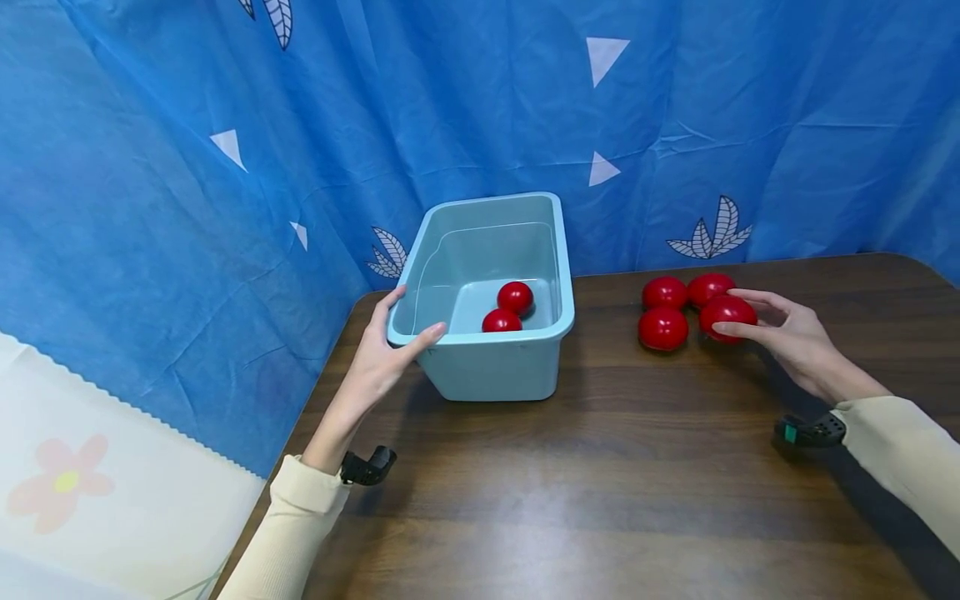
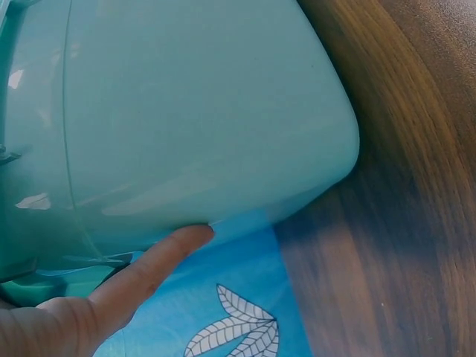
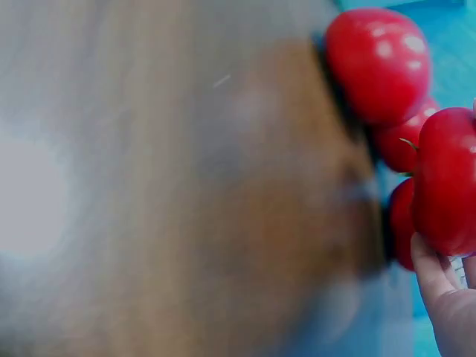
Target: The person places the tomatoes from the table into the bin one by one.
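My left hand [image 1: 378,358] grips the near left corner of a light blue plastic tub [image 1: 491,371], thumb over the front rim and fingers along the left side. In the left wrist view one finger lies against the tub's outer wall [image 2: 201,126]. Two tomatoes [image 1: 515,297] rest inside on the bottom. At the right, my right hand [image 1: 802,342] pinches a red tomato [image 1: 727,318] between thumb and fingers. Three other tomatoes [image 1: 663,328] sit close beside it. The right wrist view shows the held tomato [image 3: 450,186] overlapping its neighbours, near a green stem.
The dark wooden table [image 1: 600,500] runs under everything. A blue curtain [image 1: 480,100] with white leaf and triangle prints hangs right behind the tub and tomatoes. To the left, a white cloth [image 1: 150,500] with a flower hangs beyond the table edge.
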A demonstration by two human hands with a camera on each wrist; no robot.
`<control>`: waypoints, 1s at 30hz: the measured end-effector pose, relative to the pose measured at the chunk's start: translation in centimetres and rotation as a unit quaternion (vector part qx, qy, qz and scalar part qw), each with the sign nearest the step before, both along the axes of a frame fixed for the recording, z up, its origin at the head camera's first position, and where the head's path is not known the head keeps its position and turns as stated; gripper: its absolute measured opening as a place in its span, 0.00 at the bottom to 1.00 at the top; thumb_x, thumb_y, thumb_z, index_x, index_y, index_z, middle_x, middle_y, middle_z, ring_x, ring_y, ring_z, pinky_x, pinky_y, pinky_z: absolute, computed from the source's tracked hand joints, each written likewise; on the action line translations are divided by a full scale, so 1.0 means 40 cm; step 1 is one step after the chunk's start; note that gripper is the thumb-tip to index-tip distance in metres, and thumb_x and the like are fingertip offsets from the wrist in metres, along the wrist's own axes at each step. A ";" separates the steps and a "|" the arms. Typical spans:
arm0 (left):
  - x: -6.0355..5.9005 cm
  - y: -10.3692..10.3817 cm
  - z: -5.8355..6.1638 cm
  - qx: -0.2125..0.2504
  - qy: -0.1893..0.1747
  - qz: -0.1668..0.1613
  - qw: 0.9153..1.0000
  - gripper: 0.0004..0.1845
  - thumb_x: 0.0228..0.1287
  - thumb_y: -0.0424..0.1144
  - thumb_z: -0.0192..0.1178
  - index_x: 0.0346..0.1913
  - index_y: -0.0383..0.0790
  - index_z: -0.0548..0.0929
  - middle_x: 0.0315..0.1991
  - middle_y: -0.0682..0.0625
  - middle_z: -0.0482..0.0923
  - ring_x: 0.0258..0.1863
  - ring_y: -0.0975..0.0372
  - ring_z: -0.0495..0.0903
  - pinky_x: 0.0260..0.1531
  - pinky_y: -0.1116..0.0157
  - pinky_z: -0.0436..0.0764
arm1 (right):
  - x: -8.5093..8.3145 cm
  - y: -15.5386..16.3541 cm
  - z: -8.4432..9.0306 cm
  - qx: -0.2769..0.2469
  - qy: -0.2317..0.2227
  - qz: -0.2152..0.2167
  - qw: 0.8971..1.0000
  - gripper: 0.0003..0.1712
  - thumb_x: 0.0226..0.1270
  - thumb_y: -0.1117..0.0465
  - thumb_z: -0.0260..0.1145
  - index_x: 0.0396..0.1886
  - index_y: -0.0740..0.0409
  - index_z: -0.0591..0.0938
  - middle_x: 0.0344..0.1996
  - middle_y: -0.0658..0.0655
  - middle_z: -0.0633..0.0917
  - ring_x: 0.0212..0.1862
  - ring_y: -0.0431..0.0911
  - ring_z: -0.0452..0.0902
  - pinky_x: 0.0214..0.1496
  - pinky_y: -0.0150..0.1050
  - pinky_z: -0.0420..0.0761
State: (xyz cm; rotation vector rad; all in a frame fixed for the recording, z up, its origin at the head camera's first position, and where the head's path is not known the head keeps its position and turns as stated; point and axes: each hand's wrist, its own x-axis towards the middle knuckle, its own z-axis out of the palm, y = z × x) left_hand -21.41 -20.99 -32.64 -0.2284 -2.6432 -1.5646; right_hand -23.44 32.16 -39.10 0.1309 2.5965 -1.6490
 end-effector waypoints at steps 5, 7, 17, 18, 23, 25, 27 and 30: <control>0.001 0.000 0.002 0.000 -0.002 0.001 1.000 0.50 0.70 0.53 0.66 0.85 0.46 0.49 0.79 0.40 0.57 0.73 0.45 0.64 0.72 0.40 0.67 | -0.011 -0.015 0.051 -0.062 0.003 -0.005 0.998 0.41 0.75 0.51 0.69 0.82 0.37 0.63 0.69 0.47 0.67 0.56 0.36 0.65 0.50 0.19 0.79; 0.002 0.001 0.003 -0.001 -0.003 0.001 1.000 0.50 0.70 0.54 0.66 0.85 0.46 0.49 0.79 0.40 0.57 0.73 0.45 0.64 0.72 0.40 0.67 | -0.017 -0.028 0.078 -0.096 0.003 -0.005 0.995 0.39 0.75 0.52 0.70 0.81 0.36 0.65 0.64 0.42 0.69 0.55 0.35 0.67 0.49 0.20 0.79; 0.001 -0.001 -0.002 0.008 0.000 -0.001 1.000 0.50 0.70 0.54 0.67 0.85 0.45 0.50 0.79 0.39 0.56 0.73 0.45 0.64 0.72 0.40 0.67 | -0.042 -0.157 0.215 -0.129 0.032 0.032 0.991 0.39 0.73 0.54 0.72 0.79 0.38 0.67 0.70 0.45 0.67 0.62 0.40 0.66 0.50 0.25 0.82; 0.001 -0.001 -0.002 0.009 0.001 -0.002 1.000 0.51 0.70 0.54 0.67 0.85 0.45 0.49 0.79 0.39 0.56 0.73 0.45 0.64 0.72 0.40 0.67 | -0.046 -0.175 0.229 -0.125 0.038 0.034 0.991 0.39 0.72 0.54 0.72 0.79 0.39 0.68 0.70 0.46 0.66 0.63 0.41 0.66 0.50 0.25 0.83; 0.000 -0.001 -0.002 0.011 0.000 0.000 1.000 0.52 0.68 0.56 0.68 0.84 0.45 0.50 0.79 0.40 0.57 0.73 0.44 0.64 0.71 0.40 0.68 | -0.067 -0.267 0.293 -0.149 0.069 0.047 0.985 0.39 0.70 0.58 0.74 0.77 0.42 0.70 0.71 0.50 0.67 0.66 0.45 0.64 0.49 0.26 0.83; -0.001 -0.001 -0.003 0.013 -0.001 0.001 1.000 0.52 0.68 0.56 0.68 0.84 0.46 0.50 0.79 0.40 0.56 0.73 0.45 0.64 0.71 0.41 0.68 | -0.078 -0.305 0.317 -0.166 0.078 0.055 0.981 0.39 0.69 0.59 0.75 0.77 0.43 0.71 0.72 0.52 0.67 0.69 0.47 0.62 0.50 0.26 0.83; -0.001 -0.002 -0.004 0.016 -0.003 0.000 1.000 0.51 0.69 0.55 0.68 0.85 0.46 0.49 0.80 0.40 0.56 0.73 0.45 0.64 0.72 0.41 0.67 | -0.089 -0.344 0.338 -0.182 0.085 0.064 0.978 0.40 0.68 0.60 0.76 0.77 0.44 0.72 0.74 0.53 0.66 0.72 0.50 0.59 0.51 0.27 0.83; 0.002 -0.003 -0.005 0.019 -0.002 -0.003 1.000 0.51 0.69 0.54 0.67 0.85 0.46 0.49 0.80 0.40 0.56 0.73 0.44 0.64 0.72 0.41 0.68 | -0.104 -0.403 0.363 -0.202 0.090 0.081 0.972 0.40 0.66 0.60 0.77 0.76 0.44 0.72 0.75 0.54 0.66 0.74 0.51 0.57 0.56 0.30 0.83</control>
